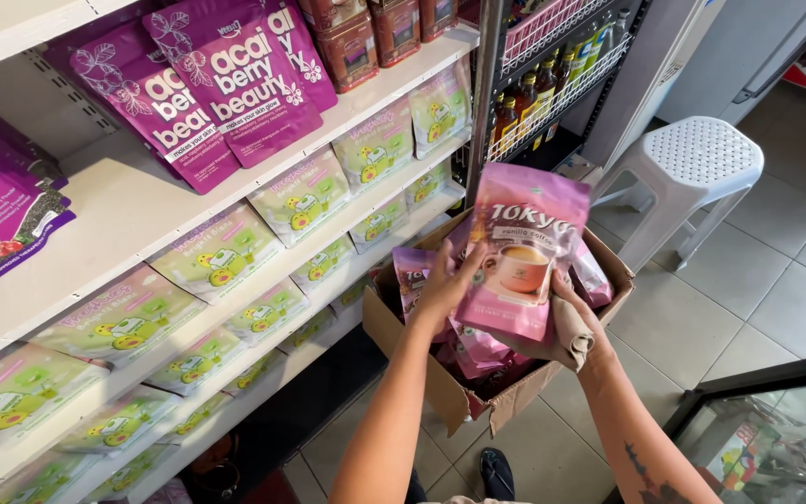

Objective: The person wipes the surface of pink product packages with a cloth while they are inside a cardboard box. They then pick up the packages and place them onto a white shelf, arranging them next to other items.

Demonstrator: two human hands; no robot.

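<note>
A pink stand-up pouch (pixel 524 247) with a coffee cup picture is held upright over an open cardboard box (pixel 454 397). My left hand (pixel 445 285) grips its left edge. My right hand (pixel 578 313) holds the pouch's lower right edge and also has a beige cloth (pixel 566 341) bunched in it. Several more pink pouches (pixel 478 350) lie inside the box, which rests tilted on the tiled floor next to the shelves.
White shelves (pixel 132 201) on the left carry purple pouches (pixel 230 79) above and rows of pale green pouches (pixel 221 257) below. A wire rack with bottles (pixel 552 79) stands behind the box. A white plastic stool (pixel 692 168) is at the right, a glass case (pixel 776 439) at the lower right.
</note>
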